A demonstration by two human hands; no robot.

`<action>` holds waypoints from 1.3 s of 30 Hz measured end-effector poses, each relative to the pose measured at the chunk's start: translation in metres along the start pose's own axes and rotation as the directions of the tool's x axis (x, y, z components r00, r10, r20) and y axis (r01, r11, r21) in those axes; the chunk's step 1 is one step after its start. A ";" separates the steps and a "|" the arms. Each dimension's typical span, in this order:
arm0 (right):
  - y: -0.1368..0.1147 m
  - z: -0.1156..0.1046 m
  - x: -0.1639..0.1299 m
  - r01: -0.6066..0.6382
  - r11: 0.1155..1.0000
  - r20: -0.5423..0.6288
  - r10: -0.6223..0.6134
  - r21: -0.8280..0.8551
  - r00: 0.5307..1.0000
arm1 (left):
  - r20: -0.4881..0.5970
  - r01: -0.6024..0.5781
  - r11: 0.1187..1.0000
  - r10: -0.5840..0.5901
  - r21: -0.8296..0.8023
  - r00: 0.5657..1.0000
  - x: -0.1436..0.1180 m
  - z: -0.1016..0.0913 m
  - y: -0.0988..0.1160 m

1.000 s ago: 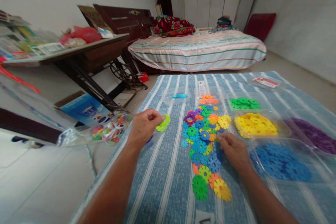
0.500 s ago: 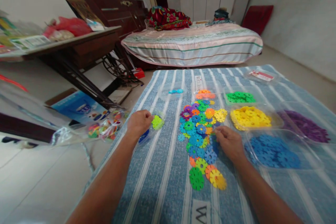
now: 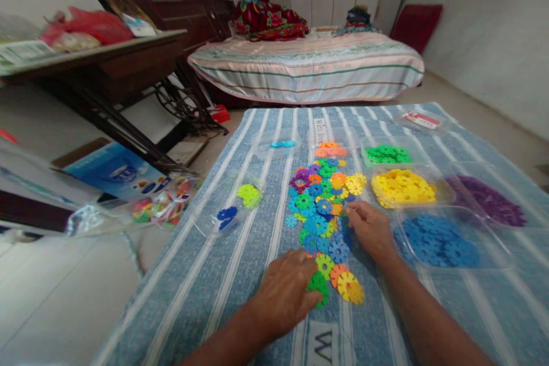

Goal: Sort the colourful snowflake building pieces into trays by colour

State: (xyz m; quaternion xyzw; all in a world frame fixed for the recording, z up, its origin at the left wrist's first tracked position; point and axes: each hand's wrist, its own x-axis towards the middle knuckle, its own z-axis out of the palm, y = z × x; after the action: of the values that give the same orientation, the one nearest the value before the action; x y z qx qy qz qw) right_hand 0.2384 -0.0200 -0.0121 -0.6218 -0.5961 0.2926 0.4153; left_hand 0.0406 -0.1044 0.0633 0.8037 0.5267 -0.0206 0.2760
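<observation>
Hands work a half-sorted pile of plastic discs (image 3: 322, 211) on a striped cloth (image 3: 240, 274): left hand (image 3: 285, 296), fingers together, covers a green disc (image 3: 318, 286) at 6 o'clock, right hand (image 3: 372, 230) pinches inside the pile, filled trays (image 3: 403, 187) at 3 o'clock.

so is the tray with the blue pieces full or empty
Fairly full. Blue pieces cover most of the floor of the clear tray, piled in places, beside the right hand.
</observation>
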 end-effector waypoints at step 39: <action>0.006 0.004 0.003 -0.014 0.999 0.016 0.013 0.044 1.000 | -0.135 -0.001 0.995 -0.013 -0.105 0.991 0.074 -0.043 0.000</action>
State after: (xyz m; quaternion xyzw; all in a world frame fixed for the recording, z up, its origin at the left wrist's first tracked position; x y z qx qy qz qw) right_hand 0.2388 -0.0156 -0.0185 -0.6142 -0.5884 0.3133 0.4223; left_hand 0.0621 -0.0224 0.0761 0.7861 0.5471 0.0605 0.2812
